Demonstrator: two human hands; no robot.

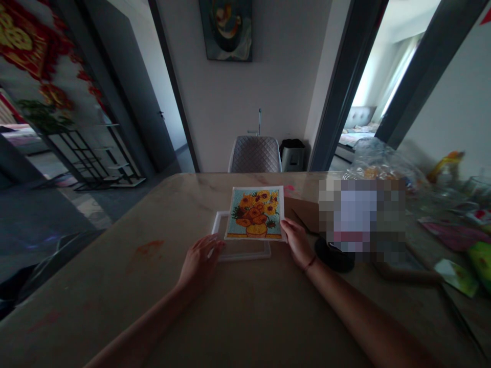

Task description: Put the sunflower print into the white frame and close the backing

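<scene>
A square sunflower picture (256, 213) with a white border is held up by its lower right edge in my right hand (297, 243), thumb against its front side. Behind and below it, a white frame (245, 256) lies flat on the table. My left hand (200, 256) rests at the frame's left side, its fingers over the frame's edge near the lower left corner. Whether those fingers grip the frame or only lie on it is hard to see. The picture hides the frame's upper right part.
On the marble-look table (146, 286), a black round object (334, 258) sits right of my right hand. Plastic bags (383, 163), a pink packet (447, 232) and a green packet (481, 260) lie farther right. A grey chair (255, 154) stands beyond the far edge.
</scene>
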